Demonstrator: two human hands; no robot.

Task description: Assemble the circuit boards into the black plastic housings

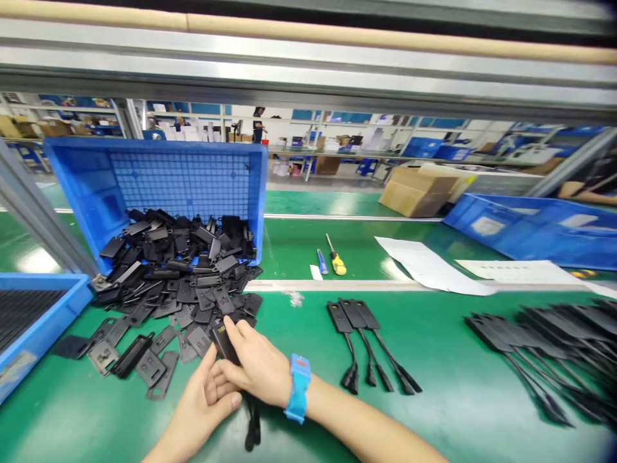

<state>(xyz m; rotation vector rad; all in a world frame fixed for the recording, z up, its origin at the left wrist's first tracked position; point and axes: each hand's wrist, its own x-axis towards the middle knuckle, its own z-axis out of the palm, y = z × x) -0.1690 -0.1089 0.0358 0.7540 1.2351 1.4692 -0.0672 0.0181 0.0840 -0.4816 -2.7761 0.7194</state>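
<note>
Watching the right hand (265, 366) grip the black cabled unit (224, 347) nearside of the parts pile (178, 283), left hand (200, 402) curled, its hold unclear, I judge it light, stiff-cased, limp-corded: take the casing's sides.

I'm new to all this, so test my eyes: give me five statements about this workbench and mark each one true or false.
1. The right hand is holding a black piece. True.
2. The blue strap is on the left wrist. False: it is around the right wrist.
3. The yellow screwdriver lies inside the blue crate behind the hands. False: it lies on the green bench, next to a blue cutter.
4. The nearest group of cabled pieces to the right of the hands has three in it. True.
5. The open cardboard box stands on top of the white papers. False: it stands beyond them.
</note>
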